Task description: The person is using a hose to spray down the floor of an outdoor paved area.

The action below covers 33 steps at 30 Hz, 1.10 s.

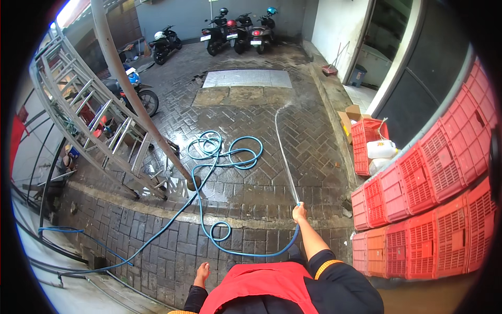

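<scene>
My right hand (299, 214) grips the end of a blue garden hose (251, 254), my arm stretched out ahead. From the hose end a thin water stream (283, 153) arcs forward and splashes on wet block paving (313, 149). The hose curves past my feet, lies in loose loops on the paving and runs off to the lower left. My left hand (202, 273) hangs low beside my red apron (262, 280), with nothing seen in it and its fingers loosely bent. Beyond the splash, a metal cover plate (248, 79) is set in the ground.
An aluminium ladder (94, 121) and a slanting metal pole (137, 102) stand at left, a blue motorcycle (147, 100) behind them. Several motorbikes (239, 35) park at the far wall. Stacked red plastic crates (415, 227) line the right. A low kerb (259, 221) crosses before me.
</scene>
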Available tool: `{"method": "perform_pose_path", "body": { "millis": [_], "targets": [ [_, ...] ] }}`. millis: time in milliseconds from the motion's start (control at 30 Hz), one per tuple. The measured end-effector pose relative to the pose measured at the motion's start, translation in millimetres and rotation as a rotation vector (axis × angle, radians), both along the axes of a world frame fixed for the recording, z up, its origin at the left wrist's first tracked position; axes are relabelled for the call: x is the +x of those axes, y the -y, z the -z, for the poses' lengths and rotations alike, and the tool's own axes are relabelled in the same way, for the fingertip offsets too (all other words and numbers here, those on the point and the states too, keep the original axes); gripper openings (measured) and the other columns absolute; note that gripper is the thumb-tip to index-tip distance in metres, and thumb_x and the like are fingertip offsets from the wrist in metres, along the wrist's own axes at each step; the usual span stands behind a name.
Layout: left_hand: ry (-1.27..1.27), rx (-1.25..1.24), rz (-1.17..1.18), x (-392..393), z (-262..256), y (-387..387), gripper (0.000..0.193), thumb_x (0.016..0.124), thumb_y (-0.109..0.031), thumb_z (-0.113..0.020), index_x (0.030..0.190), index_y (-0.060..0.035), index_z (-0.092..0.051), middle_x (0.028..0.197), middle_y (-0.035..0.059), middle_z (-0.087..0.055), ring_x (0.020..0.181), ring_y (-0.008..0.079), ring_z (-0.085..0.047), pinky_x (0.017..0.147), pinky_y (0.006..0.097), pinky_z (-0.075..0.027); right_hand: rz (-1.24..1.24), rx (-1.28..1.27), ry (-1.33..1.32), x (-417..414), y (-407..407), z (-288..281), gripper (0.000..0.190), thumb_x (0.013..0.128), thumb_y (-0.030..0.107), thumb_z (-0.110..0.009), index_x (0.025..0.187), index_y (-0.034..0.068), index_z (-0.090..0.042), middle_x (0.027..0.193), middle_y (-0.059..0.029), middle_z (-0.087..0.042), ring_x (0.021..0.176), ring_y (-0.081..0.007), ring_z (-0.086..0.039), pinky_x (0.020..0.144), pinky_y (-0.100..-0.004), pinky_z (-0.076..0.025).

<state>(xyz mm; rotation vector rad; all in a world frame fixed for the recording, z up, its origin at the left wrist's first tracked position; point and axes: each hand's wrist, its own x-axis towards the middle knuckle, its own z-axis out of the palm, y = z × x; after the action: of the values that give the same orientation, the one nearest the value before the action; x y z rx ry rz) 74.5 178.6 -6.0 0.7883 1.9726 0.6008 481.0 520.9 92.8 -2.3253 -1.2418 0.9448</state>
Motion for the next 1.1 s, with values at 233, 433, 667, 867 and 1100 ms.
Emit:
{"method": "perform_pose_path", "body": {
  "millis": [233, 433, 667, 867, 1100],
  "targets": [
    [-0.136, -0.153, -0.382, 132, 27, 51, 0.033, 0.076, -0.023, -0.042, 0.098, 0.0012, -0.045, 0.089, 0.0151, -0.052, 0.078, 0.0245, -0.052, 0.059, 0.0325, -0.044, 0.107, 0.026, -0.092, 62, -56, 9, 0.019, 0.077, 0.020, -0.034, 0.094, 0.013, -0.033, 0.068, -0.0166, -0.053, 0.048, -0.0272, -0.053, 0.035, -0.0336, -0.041],
    [-0.469, -0.368, -0.522, 285, 27, 67, 0.039, 0.072, -0.027, -0.048, 0.100, 0.0010, -0.044, 0.096, 0.0217, -0.048, 0.092, 0.0328, -0.045, 0.077, 0.0363, -0.036, -0.048, -0.040, -0.169, 106, -84, 20, 0.021, 0.075, 0.019, -0.035, 0.096, 0.013, -0.035, 0.073, -0.0192, -0.053, 0.061, -0.0333, -0.054, 0.048, -0.0393, -0.044],
    [-0.387, -0.229, -0.505, 305, 19, 74, 0.040, 0.074, -0.025, -0.044, 0.104, 0.0006, -0.041, 0.098, 0.0202, -0.047, 0.091, 0.0304, -0.046, 0.076, 0.0356, -0.036, -0.194, -0.005, -0.151, 125, -103, 27, 0.025, 0.076, 0.021, -0.035, 0.100, 0.013, -0.034, 0.077, -0.0201, -0.053, 0.075, -0.0354, -0.051, 0.064, -0.0433, -0.040],
    [0.012, -0.190, -0.636, 323, -3, 38, 0.039, 0.076, -0.026, -0.041, 0.104, 0.0002, -0.042, 0.099, 0.0175, -0.048, 0.094, 0.0267, -0.045, 0.078, 0.0332, -0.036, -0.109, -0.037, -0.241, 132, -106, 40, 0.024, 0.076, 0.022, -0.036, 0.099, 0.014, -0.035, 0.078, -0.0206, -0.052, 0.076, -0.0350, -0.051, 0.063, -0.0430, -0.040],
    [-0.173, -0.121, -0.426, 317, 16, 55, 0.039, 0.076, -0.027, -0.041, 0.105, -0.0005, -0.042, 0.099, 0.0159, -0.048, 0.093, 0.0243, -0.046, 0.079, 0.0307, -0.035, -0.045, -0.061, -0.199, 141, -106, 46, 0.019, 0.076, 0.022, -0.036, 0.093, 0.013, -0.036, 0.076, -0.0192, -0.052, 0.073, -0.0339, -0.052, 0.060, -0.0414, -0.041]
  ]
}}
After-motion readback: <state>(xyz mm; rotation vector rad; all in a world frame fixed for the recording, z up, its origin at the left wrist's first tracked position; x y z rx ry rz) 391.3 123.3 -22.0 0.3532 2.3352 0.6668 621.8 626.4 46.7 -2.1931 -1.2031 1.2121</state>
